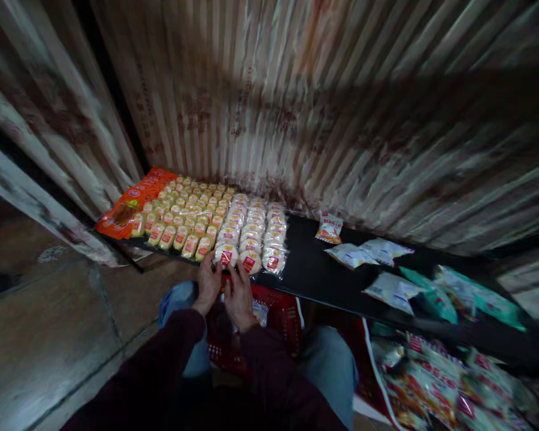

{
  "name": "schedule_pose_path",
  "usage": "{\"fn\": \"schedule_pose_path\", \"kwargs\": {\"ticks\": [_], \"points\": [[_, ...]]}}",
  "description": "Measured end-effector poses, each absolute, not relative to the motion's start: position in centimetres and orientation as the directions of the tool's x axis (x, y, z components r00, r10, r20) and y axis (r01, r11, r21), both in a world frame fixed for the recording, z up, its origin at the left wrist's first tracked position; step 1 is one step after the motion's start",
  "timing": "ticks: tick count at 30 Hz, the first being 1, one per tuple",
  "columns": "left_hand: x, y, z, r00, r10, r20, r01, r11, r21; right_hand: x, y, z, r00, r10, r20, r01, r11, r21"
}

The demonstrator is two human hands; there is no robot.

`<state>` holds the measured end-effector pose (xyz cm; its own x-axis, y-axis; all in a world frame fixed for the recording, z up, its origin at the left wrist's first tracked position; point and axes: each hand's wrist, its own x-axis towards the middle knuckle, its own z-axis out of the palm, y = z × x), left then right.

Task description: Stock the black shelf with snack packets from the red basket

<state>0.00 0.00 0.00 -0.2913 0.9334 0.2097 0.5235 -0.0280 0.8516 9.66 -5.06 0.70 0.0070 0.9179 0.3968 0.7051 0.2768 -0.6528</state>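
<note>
Three rows of white round cakes in clear wrappers with red labels stand on a black shelf (299, 263). My left hand (209, 280) has its fingertips at the lower left edge of the front wrapped round cake (226, 255) in the leftmost white row. At that cake's lower right edge, the bent fingers of my right hand (239, 297) touch it, so the cake sits between both hands. The fingertips are partly hidden against the wrapper. Left of these rows are many small yellow wrapped cakes (179, 237), lined up closely.
Orange packets (128, 209) lie at the shelf's left end. Rightward are a small upright snack bag (329, 228), white packets (393, 291) and green packets (435, 297). Below, a red basket (290, 317) stands between my knees, and a container of snack bags (435, 380) is lower right. Striped curtain (269, 102) hangs behind.
</note>
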Motion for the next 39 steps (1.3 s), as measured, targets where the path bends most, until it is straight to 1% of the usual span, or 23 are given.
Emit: {"fn": "schedule_pose_path", "kwargs": {"ticks": [4,7,10,13,16,18,21,23,28,31,39], "points": [[0.0,-0.5,0.4,-0.261,0.923,0.283,0.702,-0.02,0.711,9.9,-4.9,0.2,0.012,0.912,0.41,0.691,0.289,-0.662],[0.1,-1.0,0.7,-0.209,0.896,0.392,0.836,-0.044,0.547,10.1,-4.8,0.1,0.003,0.908,0.42,0.676,0.307,-0.67],[0.3,-1.4,0.6,-0.107,0.876,0.471,0.888,-0.13,0.442,10.3,-4.7,0.1,-0.001,0.909,0.416,0.67,0.31,-0.675],[0.4,-1.5,0.1,-0.021,0.854,0.52,0.893,-0.217,0.393,10.4,-4.7,0.1,0.001,0.909,0.417,0.667,0.31,-0.677],[0.5,-1.4,-0.4,0.021,0.834,0.551,0.892,-0.265,0.367,10.8,-4.7,0.2,-0.008,0.902,0.432,0.658,0.33,-0.677],[0.5,-1.4,-0.7,0.041,0.824,0.565,0.887,-0.291,0.359,11.3,-4.8,0.3,-0.012,0.884,0.468,0.663,0.357,-0.658],[0.6,-1.3,-1.0,0.053,0.817,0.575,0.879,-0.311,0.36,12.3,-4.8,0.4,-0.004,0.836,0.548,0.717,0.385,-0.581],[0.7,-1.3,-1.0,0.049,0.815,0.577,0.878,-0.311,0.364,12.9,-4.7,0.3,0.0,0.818,0.575,0.767,0.369,-0.525],[0.7,-1.2,-1.1,0.034,0.805,0.592,0.878,-0.308,0.367,14.4,-4.0,-0.8,-0.06,0.845,0.531,0.837,0.332,-0.435],[0.7,-1.1,-1.2,0.03,0.799,0.6,0.874,-0.312,0.372,15.0,-3.5,-1.2,-0.098,0.854,0.511,0.836,0.35,-0.424],[0.9,-0.5,-1.3,0.033,0.789,0.613,0.864,-0.331,0.38,16.0,-2.9,-1.1,-0.102,0.85,0.517,0.798,0.38,-0.468]]}}
